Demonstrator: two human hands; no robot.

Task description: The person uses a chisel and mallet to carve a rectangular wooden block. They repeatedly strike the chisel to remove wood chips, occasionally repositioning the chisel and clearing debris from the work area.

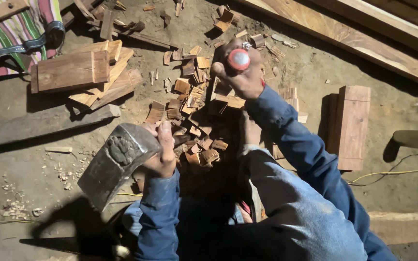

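Here, seen from above, a person in blue denim sleeves works over a dirt floor (35, 174) strewn with wood. The left hand (163, 152) is closed around the handle of a heavy grey metal axe-hammer (117, 162), whose broad worn head juts out to the left of the fist and tilts toward the camera. The right hand (243, 72) is held farther from the body, gripping a tool with a round red butt end (239, 59) that faces upward; the rest of the tool is hidden under the fingers, so what kind it is cannot be told. Between the two hands and just under them lies a heap of small reddish-brown wood chips (194, 101), scattered thickly over the ground. Beyond the left hand, up and to its left, rests a rectangular brown wooden block (71, 71) on top of several thin wooden offcuts. Nearer the left hand, a long grey weathered plank (39, 124) lies flat on the dirt. To the right of the right arm stands a reddish rectangular wooden block (353, 126), and farther right a short grey metal pipe (416, 139) with a thin yellow cord (393, 172) running just below it. Long pale timber beams (364, 38) cross the ground beyond the right hand. A striped cloth bag (13, 31) lies far beyond the left hand.
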